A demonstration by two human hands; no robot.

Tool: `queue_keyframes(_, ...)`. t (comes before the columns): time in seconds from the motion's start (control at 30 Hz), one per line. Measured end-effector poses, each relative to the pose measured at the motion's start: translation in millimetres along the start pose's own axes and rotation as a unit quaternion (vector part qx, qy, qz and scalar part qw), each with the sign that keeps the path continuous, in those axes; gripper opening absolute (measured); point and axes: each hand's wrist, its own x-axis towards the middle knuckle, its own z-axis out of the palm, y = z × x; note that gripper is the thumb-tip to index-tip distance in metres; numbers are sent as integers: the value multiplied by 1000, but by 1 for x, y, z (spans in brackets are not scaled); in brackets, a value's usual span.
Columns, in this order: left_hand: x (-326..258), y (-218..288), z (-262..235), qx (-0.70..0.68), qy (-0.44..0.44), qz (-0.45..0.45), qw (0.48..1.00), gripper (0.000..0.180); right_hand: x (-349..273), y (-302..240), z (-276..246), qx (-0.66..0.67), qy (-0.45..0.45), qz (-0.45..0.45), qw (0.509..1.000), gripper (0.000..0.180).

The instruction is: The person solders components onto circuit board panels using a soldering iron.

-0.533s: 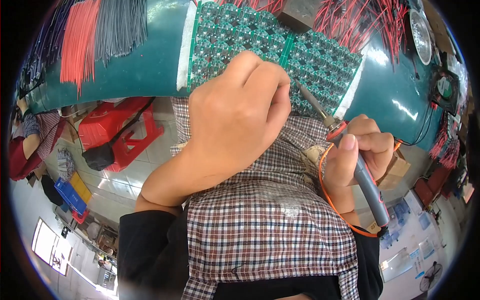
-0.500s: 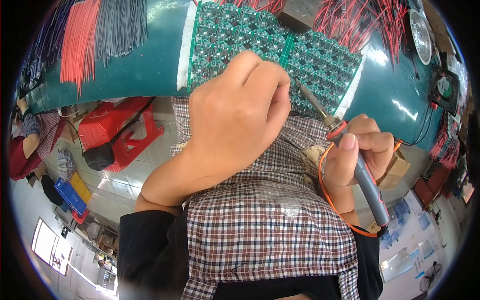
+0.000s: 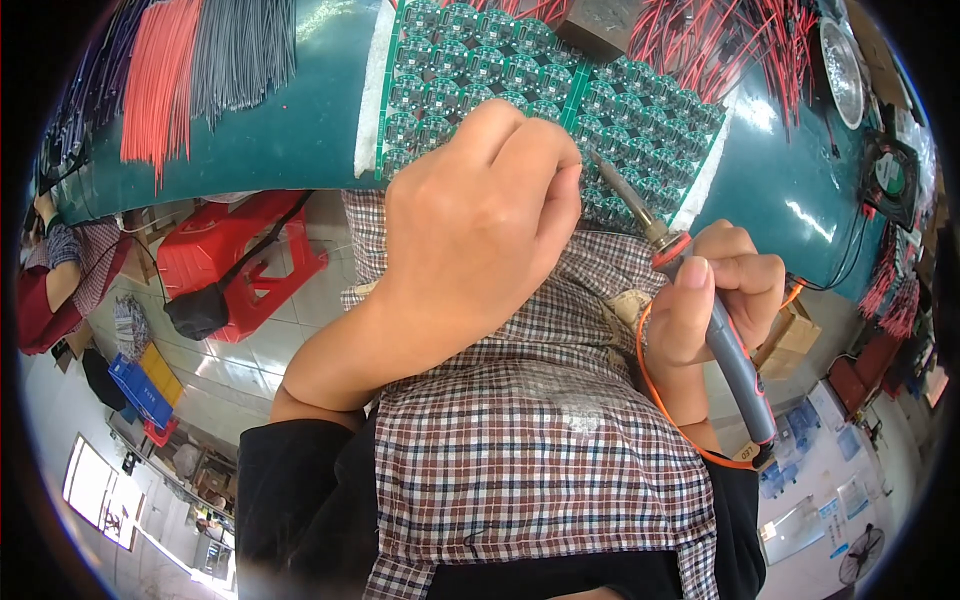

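Right hand [image 3: 725, 300] grips the soldering iron [image 3: 700, 300] by its grey handle, hot tip near the green circuit panel [image 3: 640, 110]; thin, fragile stuff. Left hand [image 3: 475, 230] curls closed over that panel, contents hidden.

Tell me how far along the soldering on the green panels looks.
Done: cannot tell; joints are too small. In hand: the right hand aims the soldering iron at the green circuit board panel, the left hand on it. Left: loose red wires lie beyond.

Left of the hands, red wires [image 3: 160, 80] and grey wires [image 3: 240, 55] lay on the teal tabletop [image 3: 300, 130]; a red stool [image 3: 240, 250] stood below, a fan [image 3: 888, 172] far right.
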Motion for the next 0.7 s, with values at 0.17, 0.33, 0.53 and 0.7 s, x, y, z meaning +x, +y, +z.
queue_keyframes(0.17,2,1,4,-8,3,4,1000,13,-1,-1,0,-1,6,13,1000,21)
queue_keyframes(0.33,1,1,0,-19,14,12,1000,12,0,2,-17,24,-55,-29,998,24)
queue_keyframes(0.53,2,4,1,0,8,7,1000,12,2,-3,-3,-2,9,4,1000,21)
queue_keyframes(0.7,2,3,2,8,8,4,1000,12,1,2,-14,9,-48,1,999,24)
